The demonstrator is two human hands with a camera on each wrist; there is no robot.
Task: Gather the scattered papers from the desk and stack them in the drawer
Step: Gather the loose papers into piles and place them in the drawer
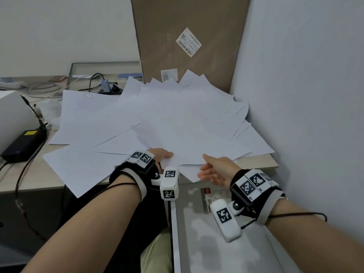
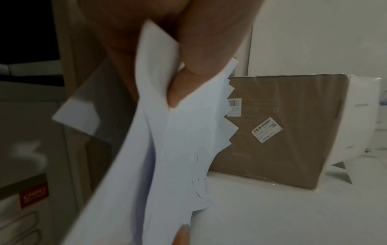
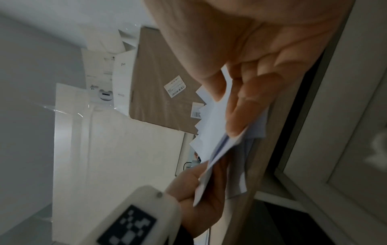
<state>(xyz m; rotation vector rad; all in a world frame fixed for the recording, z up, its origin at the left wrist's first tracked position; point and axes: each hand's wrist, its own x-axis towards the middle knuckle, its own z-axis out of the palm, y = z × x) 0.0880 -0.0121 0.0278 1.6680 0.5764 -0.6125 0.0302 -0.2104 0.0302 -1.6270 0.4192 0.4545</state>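
Several white papers (image 1: pixel 169 123) lie fanned and overlapping across the desk (image 1: pixel 37 174), reaching the corner by the wall. My left hand (image 1: pixel 162 155) pinches the near edge of the top sheets, thumb on top; the left wrist view shows the sheets (image 2: pixel 180 149) bunched between thumb and fingers. My right hand (image 1: pixel 213 170) holds the same near edge just to the right, thumb above and fingers curled under; its fingers (image 3: pixel 243 106) clamp the paper corners (image 3: pixel 215 126) in the right wrist view. A grey drawer unit (image 1: pixel 197 243) stands below the desk edge under my right wrist.
A tall brown cardboard box (image 1: pixel 189 36) with labels leans at the back of the desk. A black power adapter (image 1: pixel 23 143) with cables sits at the left, beside a white device (image 1: pixel 11 113). The wall (image 1: pixel 305 95) closes in the right side.
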